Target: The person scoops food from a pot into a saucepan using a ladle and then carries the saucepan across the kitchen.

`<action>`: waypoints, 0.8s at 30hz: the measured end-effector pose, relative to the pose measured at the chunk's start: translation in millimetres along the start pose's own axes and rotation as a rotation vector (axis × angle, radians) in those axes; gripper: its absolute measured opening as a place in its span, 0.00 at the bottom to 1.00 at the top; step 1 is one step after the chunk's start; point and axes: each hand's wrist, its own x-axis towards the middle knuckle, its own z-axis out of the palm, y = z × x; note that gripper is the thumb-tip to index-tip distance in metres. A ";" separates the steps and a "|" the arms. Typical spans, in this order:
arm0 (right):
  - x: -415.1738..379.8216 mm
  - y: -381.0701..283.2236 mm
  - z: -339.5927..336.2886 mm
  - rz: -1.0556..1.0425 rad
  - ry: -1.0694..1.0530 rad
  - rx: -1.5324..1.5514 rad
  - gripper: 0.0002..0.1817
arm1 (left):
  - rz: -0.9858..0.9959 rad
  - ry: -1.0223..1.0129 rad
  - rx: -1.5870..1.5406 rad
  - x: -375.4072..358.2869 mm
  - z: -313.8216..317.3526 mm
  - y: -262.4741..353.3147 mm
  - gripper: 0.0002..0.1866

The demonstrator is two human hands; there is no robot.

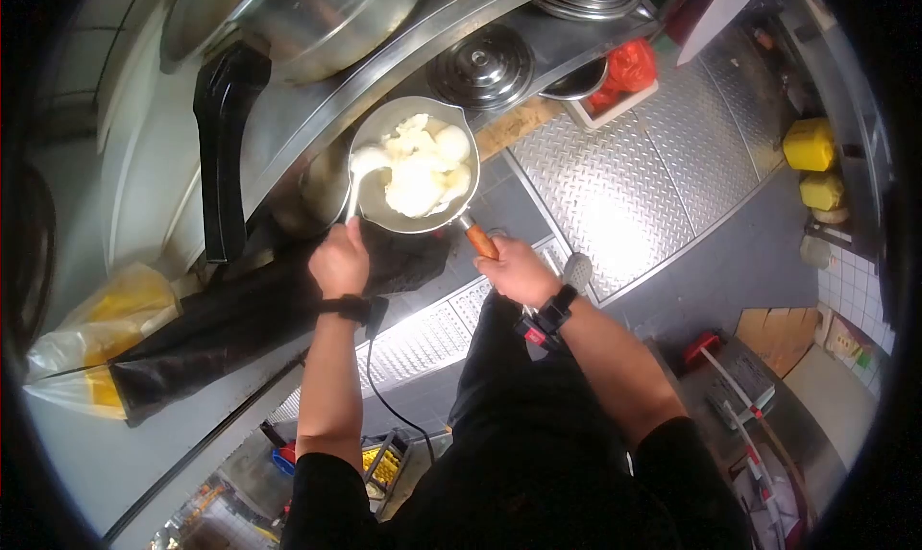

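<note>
A small metal saucepan [375, 122] holds white lumpy food [418, 166] and is held out over the edge of a steel counter [144, 175]. My right hand [519, 269] grips the pan's orange-brown wooden handle [480, 240]. My left hand [338, 260] is closed on the thin handle of a white spoon [363, 166], whose bowl rests in the food at the pan's left side. Both wrists wear dark bands.
A large steel wok with a black handle [223, 127] sits on the counter at the upper left. A black cloth [202, 329] and a yellow plastic bag [96, 339] lie at the left. Pot lids [480, 65], red bags [629, 70] and a diamond-plate floor [634, 166] are at the right.
</note>
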 end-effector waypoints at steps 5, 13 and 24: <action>1.1 1.3 0.6 -0.026 0.011 -0.035 0.16 | 0.033 0.036 -0.064 -3.6 3.3 -1.6 0.24; -1.5 -8.2 0.3 -0.002 0.018 -0.006 0.17 | 0.023 0.014 -0.006 -6.5 2.0 -8.0 0.23; -0.2 5.1 4.6 -0.059 0.031 -0.059 0.18 | -0.062 -0.069 -0.046 -7.0 1.6 -6.0 0.24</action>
